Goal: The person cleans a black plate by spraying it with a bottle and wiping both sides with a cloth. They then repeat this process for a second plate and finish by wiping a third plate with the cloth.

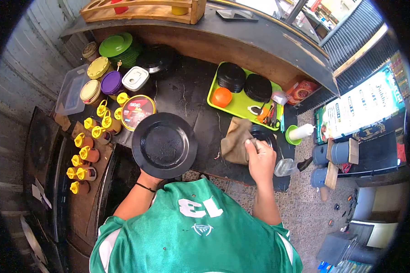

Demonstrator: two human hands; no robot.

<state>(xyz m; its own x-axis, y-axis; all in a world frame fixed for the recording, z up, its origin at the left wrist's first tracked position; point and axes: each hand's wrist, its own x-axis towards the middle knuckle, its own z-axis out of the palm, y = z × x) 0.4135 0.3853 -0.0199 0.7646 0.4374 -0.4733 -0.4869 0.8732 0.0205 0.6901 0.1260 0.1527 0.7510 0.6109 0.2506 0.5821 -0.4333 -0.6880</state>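
Observation:
A round black plate (164,145) with wet-looking droplets or specks on its face is held up by my left hand (148,178). The fingers of that hand are hidden beneath the plate; only the part near the wrist shows, with a dark band around it. My right hand (261,157) is closed on a brown cloth (237,141), pinching it at its right edge over the dark counter (205,136). Just beyond the right hand lies another black dish (263,133), partly covered by the hand and cloth.
A lime-green tray (241,109) carries stacks of black plates (258,88), an orange bowl (222,97) and utensils. Left are lidded tubs (111,83), yellow-topped bottles (89,154) and green plates (118,48). A white squeeze bottle (301,132) leans in a green cup (291,136).

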